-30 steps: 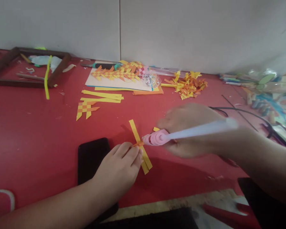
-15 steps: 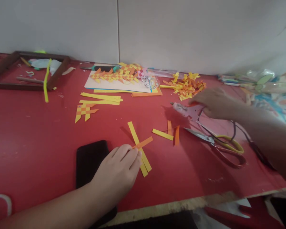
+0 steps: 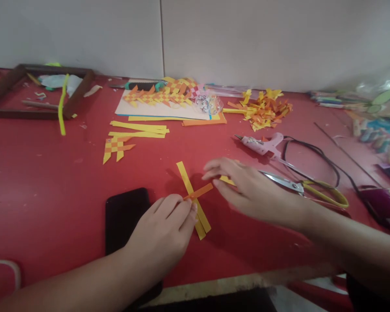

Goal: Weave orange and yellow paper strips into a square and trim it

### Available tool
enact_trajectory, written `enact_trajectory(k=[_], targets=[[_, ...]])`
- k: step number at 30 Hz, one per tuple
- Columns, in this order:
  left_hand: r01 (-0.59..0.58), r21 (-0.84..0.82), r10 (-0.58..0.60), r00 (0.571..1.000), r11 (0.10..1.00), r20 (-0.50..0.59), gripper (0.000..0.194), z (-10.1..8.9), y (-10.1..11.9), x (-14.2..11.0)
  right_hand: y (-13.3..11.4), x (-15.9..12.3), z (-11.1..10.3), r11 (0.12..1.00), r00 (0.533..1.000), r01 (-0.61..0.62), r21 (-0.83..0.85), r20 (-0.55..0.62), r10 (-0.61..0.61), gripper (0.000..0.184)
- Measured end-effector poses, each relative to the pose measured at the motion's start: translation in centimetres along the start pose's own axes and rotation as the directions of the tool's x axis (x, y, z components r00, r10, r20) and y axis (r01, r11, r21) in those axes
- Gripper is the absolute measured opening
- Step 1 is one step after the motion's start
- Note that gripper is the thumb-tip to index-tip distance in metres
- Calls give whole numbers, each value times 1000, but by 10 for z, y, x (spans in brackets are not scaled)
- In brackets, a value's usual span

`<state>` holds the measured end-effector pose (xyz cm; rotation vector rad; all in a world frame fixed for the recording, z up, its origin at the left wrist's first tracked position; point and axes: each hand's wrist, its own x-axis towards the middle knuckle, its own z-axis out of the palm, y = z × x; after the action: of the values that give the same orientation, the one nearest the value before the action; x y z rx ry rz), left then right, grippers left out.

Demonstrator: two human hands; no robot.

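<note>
My left hand (image 3: 165, 225) is closed on crossed paper strips, pinching them where an orange strip (image 3: 203, 190) lies over yellow strips (image 3: 185, 175). My right hand (image 3: 238, 186) hovers just right of the crossing, fingers apart, with nothing seen in it. Partly behind its fingers shows a loose yellow strip (image 3: 226, 180). Beyond the right hand lies a pink glue gun (image 3: 263, 146) with a dark cord. Scissors (image 3: 286, 182) with a yellow handle lie partly behind the right forearm. A black phone (image 3: 125, 216) lies beside and partly under the left forearm.
A woven yellow-and-orange paper fish (image 3: 115, 148) lies below several yellow strips (image 3: 139, 128). White paper (image 3: 169, 112) carries more woven pieces and a cutter (image 3: 144, 86). Paper scraps (image 3: 266, 110) are heaped near the wall. A brown frame (image 3: 22, 114) lies far left.
My right hand has left the glue gun, which lies on the table, and come toward the left hand. My left hand keeps hold of the strips. The view has shifted slightly.
</note>
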<state>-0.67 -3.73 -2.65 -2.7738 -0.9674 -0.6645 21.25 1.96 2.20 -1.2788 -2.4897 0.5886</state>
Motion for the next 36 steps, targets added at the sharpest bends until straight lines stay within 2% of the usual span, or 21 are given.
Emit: enact_trajectory(k=[5,8,14,18,36], targets=[[-6,3,6,1000,1000,5,22,-2,0,0,-12,14,24,953,993,-117,278,52,106,38],[-8,2,8,1000,1000,4,22,-2,0,1,-11,17,30,915,993,-116,387,34,112,48],[7,-21,-6,1000,1000,15,22,-1,-1,1,-5,13,37,977,999,-40,210,-27,47,29],[1,-40,-1,1000,999,13,20,-1,0,0,-2,11,39,976,999,-31,217,-34,39,38],[18,-23,-18,1000,1000,3,21,-2,1,1,0,1,35,978,986,165,127,-17,-164,30]])
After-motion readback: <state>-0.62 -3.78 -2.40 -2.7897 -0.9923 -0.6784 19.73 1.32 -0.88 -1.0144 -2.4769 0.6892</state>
